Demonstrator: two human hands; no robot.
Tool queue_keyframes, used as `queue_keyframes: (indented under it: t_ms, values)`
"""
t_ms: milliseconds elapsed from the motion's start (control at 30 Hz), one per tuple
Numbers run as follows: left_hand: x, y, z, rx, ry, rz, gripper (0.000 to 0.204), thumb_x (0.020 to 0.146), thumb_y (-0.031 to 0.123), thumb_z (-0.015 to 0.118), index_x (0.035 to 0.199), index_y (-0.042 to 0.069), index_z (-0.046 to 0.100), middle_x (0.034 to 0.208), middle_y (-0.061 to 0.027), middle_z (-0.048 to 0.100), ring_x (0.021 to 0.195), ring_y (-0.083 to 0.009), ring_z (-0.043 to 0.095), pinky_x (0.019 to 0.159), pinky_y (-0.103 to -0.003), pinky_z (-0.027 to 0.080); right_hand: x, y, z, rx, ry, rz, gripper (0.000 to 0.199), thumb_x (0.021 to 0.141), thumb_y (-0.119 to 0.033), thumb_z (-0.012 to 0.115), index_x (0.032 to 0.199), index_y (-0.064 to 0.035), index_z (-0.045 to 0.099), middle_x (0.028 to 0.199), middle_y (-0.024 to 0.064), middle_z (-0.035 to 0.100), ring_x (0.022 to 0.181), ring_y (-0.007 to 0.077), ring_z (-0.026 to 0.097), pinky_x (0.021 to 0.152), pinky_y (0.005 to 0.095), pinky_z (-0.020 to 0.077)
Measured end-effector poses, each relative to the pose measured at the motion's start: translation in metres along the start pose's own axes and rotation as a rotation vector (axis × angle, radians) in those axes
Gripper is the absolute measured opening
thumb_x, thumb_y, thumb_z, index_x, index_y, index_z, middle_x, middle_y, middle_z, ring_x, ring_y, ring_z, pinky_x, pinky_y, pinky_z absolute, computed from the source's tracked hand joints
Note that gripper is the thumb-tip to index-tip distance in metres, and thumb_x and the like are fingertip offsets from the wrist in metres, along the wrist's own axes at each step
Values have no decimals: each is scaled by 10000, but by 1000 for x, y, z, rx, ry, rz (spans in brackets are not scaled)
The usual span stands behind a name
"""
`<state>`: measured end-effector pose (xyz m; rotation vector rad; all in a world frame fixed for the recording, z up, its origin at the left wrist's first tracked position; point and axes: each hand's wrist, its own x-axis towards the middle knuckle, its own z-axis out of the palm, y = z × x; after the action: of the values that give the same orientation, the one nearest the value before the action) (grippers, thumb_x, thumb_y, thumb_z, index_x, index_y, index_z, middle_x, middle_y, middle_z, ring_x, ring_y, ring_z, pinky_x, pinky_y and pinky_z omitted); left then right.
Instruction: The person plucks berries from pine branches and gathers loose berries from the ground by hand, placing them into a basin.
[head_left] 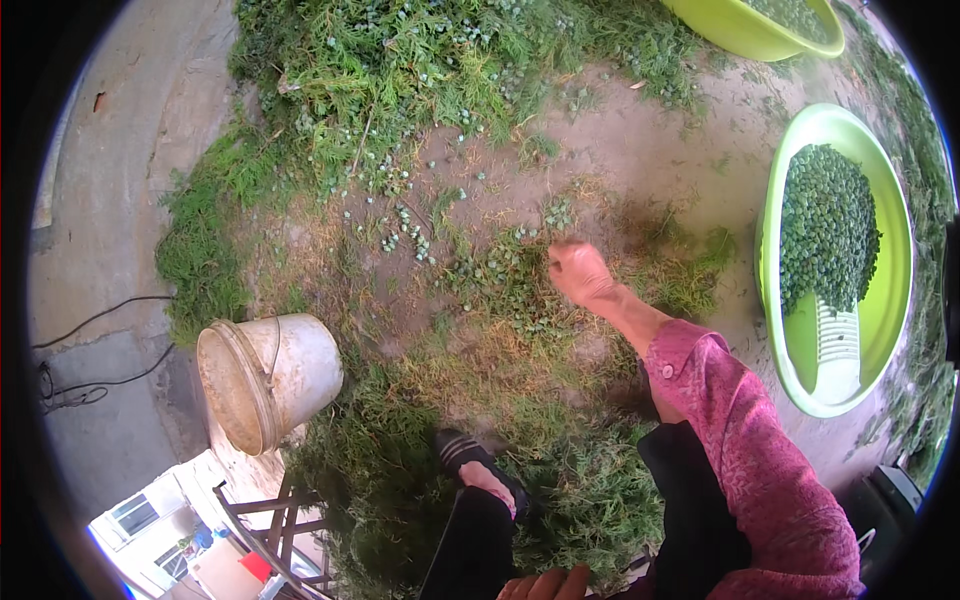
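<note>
My right hand (580, 272), in a pink patterned sleeve (745, 440), is closed in a fist low over the ground. Whatever lies inside its fingers is hidden. Beside and below it is a scatter of small green cones and sprigs (515, 285). At the lower edge, the fingers of my left hand (545, 583) lie side by side near my dark trousers, apparently resting and empty; the rest of that hand is out of the picture. Ahead is a large heap of cut evergreen branches (400, 75) dotted with bluish-green cones.
On the right stands a light green oval tub (900, 270) holding many green cones (825, 225) and a ribbed washboard slope. Another yellow-green basin (745, 35) is at the far right. A dirty white bucket (305, 365) lies tipped at left, near a black cable (110, 385).
</note>
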<state>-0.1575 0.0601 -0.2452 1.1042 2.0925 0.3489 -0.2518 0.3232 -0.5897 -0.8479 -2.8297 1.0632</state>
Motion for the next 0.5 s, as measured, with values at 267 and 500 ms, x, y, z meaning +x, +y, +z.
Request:
queue_keyframes:
  t_ms: [267,500]
  values:
    - [4,1,-6,-22,55,-32,476,587,168,720,1028,70,572,868,-103,577,714,-278,585,623,-386,484,-32,14,-101,1945,-346,197,43,806,-22,587,843,-28,567,637,21,494,466,62,390,391,199,303]
    - [9,-3,-9,-56,55,-5,443,596,153,712,1009,67,575,857,-99,578,678,-274,581,587,-379,476,-109,42,-213,2431,-161,-570,848,679,-172,778,1372,-125,292,1073,132,502,708,131,555,510,204,509]
